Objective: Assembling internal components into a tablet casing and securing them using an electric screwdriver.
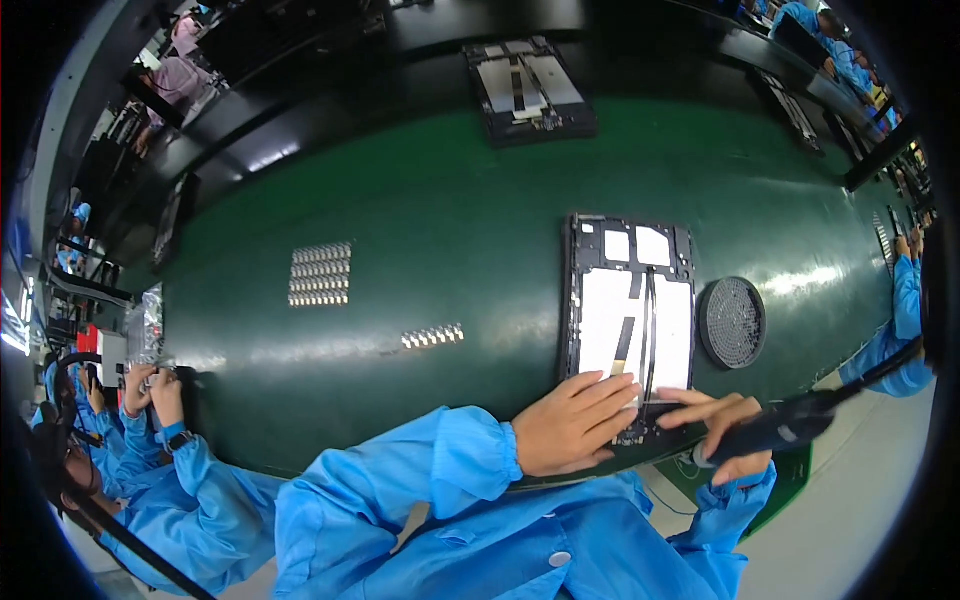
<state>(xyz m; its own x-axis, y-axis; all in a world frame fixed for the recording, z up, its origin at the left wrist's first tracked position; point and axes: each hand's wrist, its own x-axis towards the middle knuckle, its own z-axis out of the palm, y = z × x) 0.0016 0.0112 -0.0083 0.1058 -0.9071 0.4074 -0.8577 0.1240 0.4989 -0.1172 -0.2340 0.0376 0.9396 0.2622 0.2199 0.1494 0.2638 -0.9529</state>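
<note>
An opened tablet (634,320) with a black frame and white panels lies on the green-topped bench in front of me. My left hand (577,424) rests flat over its lower left part, fingers stretched and close together. At the lower right corner, my right hand (722,428) is wrapped around what looks like a black corded electric screwdriver (775,436). Its narrow end points left, and one finger reaches toward the tablet's lower edge. Both hands partly hide the tablet's bottom section. A round black dish (733,322) of tiny parts stands just right of the tablet.
Left of the tablet lie a sheet of small metallic pieces (320,274) and a shorter strip (433,336). Another opened tablet (528,88) sits at the far side. A co-worker's hands (155,393) are at the left bench end; more people sit at right.
</note>
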